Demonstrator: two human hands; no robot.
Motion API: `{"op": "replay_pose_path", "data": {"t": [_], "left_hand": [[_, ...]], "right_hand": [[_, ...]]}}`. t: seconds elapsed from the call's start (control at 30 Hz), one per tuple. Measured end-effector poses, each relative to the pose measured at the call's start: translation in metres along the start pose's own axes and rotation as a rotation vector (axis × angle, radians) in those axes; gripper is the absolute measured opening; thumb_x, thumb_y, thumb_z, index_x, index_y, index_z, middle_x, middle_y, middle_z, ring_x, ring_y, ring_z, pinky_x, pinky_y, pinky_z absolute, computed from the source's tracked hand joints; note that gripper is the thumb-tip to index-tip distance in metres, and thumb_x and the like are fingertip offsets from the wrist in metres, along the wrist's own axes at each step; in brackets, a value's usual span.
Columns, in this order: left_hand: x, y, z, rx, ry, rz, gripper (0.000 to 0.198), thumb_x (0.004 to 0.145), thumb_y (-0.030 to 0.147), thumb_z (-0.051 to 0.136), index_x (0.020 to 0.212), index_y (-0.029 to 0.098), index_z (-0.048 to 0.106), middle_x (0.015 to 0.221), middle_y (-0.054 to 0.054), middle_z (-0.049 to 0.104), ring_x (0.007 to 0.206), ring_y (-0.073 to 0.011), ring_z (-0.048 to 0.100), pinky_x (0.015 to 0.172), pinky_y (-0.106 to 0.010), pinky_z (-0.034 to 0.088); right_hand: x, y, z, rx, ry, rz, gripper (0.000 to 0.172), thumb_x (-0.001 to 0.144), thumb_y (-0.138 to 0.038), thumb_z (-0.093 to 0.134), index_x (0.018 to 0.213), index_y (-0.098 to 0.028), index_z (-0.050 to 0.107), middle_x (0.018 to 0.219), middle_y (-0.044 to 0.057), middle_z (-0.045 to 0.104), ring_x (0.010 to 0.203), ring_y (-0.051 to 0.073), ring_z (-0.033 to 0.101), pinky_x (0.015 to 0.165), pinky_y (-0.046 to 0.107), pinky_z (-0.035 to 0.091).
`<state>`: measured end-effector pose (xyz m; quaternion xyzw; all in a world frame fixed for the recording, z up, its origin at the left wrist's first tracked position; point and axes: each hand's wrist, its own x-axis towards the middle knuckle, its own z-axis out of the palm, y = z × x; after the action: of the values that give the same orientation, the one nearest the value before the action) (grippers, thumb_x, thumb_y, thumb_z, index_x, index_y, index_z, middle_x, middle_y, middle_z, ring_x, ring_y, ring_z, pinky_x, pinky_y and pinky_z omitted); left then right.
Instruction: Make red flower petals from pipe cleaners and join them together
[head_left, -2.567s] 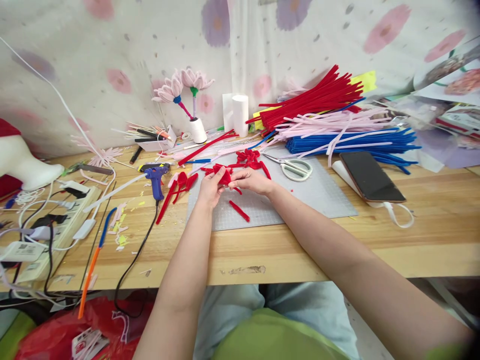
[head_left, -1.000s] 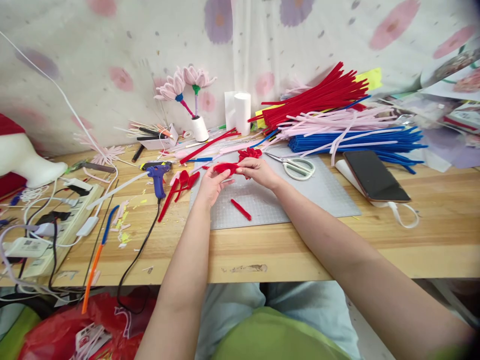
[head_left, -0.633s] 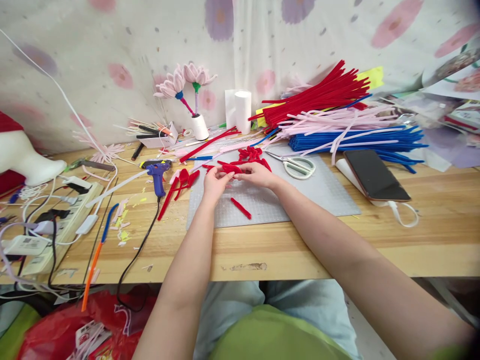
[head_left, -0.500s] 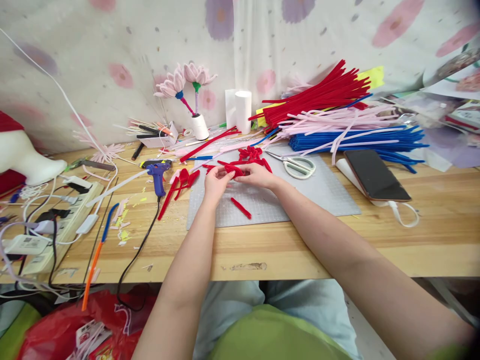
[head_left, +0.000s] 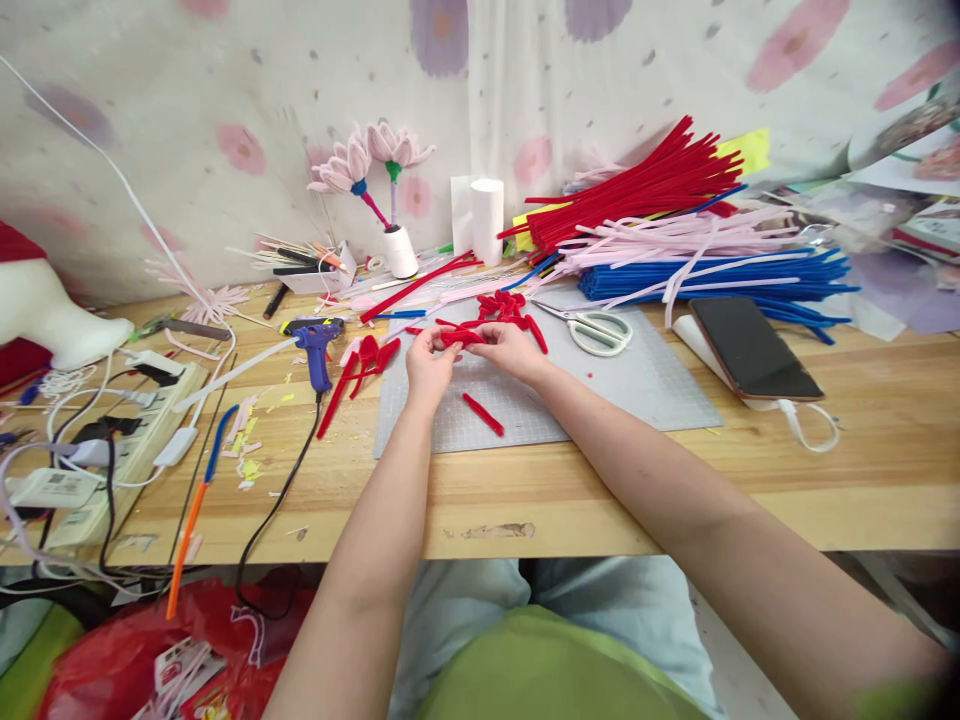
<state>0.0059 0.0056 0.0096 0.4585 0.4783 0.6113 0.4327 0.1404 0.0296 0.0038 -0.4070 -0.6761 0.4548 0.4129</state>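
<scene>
Left arm (head_left: 379,540): bare, rising steeply from the bottom edge, left of middle, toward the centre of the frame. Left wrist (head_left: 423,405): nearly in line with the forearm. Left hand (head_left: 428,370): just left of frame centre; fingers bent, thumb directed rightward, held in a pinch. Right arm (head_left: 675,480): bare, running diagonally from the lower right corner up to the centre. Right hand (head_left: 508,352): near frame centre; back uppermost, fingers curled leftward in a pinch. Pair: level with each other at about mid-height, fingertips close together.
</scene>
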Motion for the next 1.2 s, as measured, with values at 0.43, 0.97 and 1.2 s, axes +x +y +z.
{"op": "replay_pose_path", "data": {"t": [0.43, 0.97, 1.2], "left_hand": [[0.000, 0.009, 0.000, -0.077, 0.047, -0.142, 0.020, 0.058, 0.026, 0.071, 0.070, 0.015, 0.060, 0.064, 0.001, 0.061, 0.055, -0.0091, 0.057, 0.045, -0.018, 0.045], [-0.002, 0.007, -0.003, -0.045, -0.066, -0.147, 0.025, 0.067, 0.035, 0.067, 0.076, 0.018, 0.051, 0.047, 0.006, 0.049, 0.031, -0.0035, 0.036, 0.031, -0.015, 0.018], [-0.003, 0.018, -0.017, -0.171, -0.334, -0.242, 0.022, 0.063, 0.025, 0.066, 0.081, 0.018, 0.055, 0.042, 0.009, 0.036, 0.030, -0.0014, 0.024, 0.032, -0.016, 0.013]], "right_hand": [[-0.006, -0.013, -0.016, -0.085, -0.267, 0.048, 0.035, 0.062, -0.042, 0.065, 0.078, -0.012, 0.064, 0.072, 0.000, 0.056, 0.066, 0.010, 0.046, 0.062, 0.024, 0.034], [-0.011, -0.021, -0.014, 0.056, -0.452, -0.016, 0.040, 0.073, -0.049, 0.057, 0.074, -0.010, 0.064, 0.055, -0.004, 0.044, 0.052, 0.006, 0.033, 0.050, 0.022, 0.025], [-0.012, -0.022, -0.020, 0.131, -0.458, -0.001, 0.035, 0.072, -0.044, 0.061, 0.078, -0.010, 0.065, 0.069, 0.002, 0.057, 0.065, 0.009, 0.046, 0.058, 0.024, 0.034]]}}
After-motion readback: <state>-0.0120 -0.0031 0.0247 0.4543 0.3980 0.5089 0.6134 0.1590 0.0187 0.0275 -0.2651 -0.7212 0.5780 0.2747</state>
